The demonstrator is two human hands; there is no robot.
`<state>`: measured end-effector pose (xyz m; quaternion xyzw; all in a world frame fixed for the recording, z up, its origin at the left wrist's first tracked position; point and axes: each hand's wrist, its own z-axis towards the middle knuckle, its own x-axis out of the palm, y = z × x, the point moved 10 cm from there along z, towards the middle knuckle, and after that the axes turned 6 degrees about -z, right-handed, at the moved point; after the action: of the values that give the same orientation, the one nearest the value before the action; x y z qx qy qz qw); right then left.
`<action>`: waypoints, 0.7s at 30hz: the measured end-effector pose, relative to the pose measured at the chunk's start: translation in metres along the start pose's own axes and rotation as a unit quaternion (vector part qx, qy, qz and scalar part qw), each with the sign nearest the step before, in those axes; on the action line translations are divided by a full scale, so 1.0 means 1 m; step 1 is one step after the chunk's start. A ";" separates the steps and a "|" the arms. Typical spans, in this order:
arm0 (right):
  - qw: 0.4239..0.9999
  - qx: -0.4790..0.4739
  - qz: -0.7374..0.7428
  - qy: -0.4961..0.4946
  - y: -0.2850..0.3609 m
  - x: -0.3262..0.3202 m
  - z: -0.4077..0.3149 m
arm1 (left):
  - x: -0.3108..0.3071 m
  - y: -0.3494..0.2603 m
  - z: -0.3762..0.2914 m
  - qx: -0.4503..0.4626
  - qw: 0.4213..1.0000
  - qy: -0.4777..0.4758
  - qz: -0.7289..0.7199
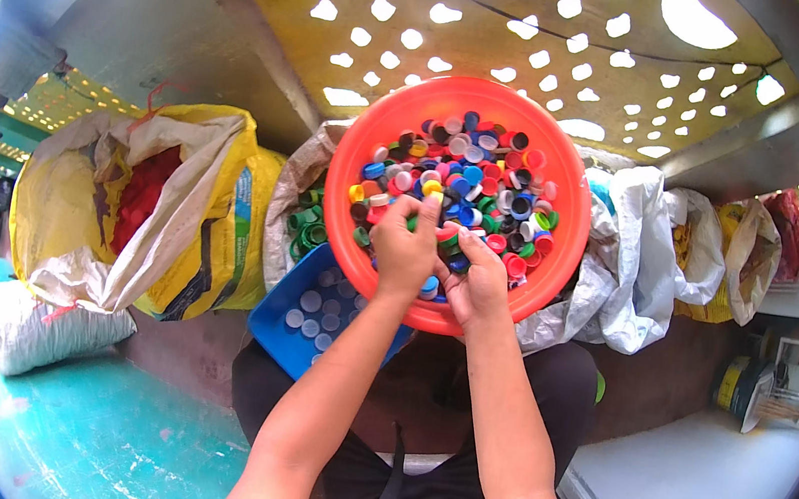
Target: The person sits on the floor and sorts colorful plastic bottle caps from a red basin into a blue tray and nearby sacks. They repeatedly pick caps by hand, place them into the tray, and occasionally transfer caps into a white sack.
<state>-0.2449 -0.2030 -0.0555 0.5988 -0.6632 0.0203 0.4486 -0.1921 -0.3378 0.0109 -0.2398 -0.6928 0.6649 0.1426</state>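
A red-orange plastic basin (573, 197) holds a heap of mixed plastic bottle caps (471, 176) in many colours. Over the basin's near part, my left hand (405, 254) has its fingers curled down among the caps; whether it grips one is hidden. My right hand (479, 279) is close beside it, thumb and fingers around a red bottle cap (448, 235). Just below that cap, a light blue cap (429, 287) shows between the hands. Partly under the basin's left side is a blue plastic tray (284, 318), tilted, with several translucent whitish caps (310, 328) in it.
On the left stands a yellow woven sack (209, 255) of red caps; beside it a sack (292, 182) holds green caps. White sacks (643, 266) and yellow ones line the right. A stuffed white sack (48, 332) lies low left. Behind rises a perforated yellowish panel (473, 32).
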 end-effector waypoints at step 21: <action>0.930 0.193 -0.171 0.263 -0.048 0.122 -0.057 | -0.193 -0.134 -0.007 -0.006 0.983 0.137 0.121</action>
<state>-0.1588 -0.2795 0.0296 0.7515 -0.3919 0.2278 0.4794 -0.0448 -0.4323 0.1673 -0.4109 -0.6369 0.6341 0.1533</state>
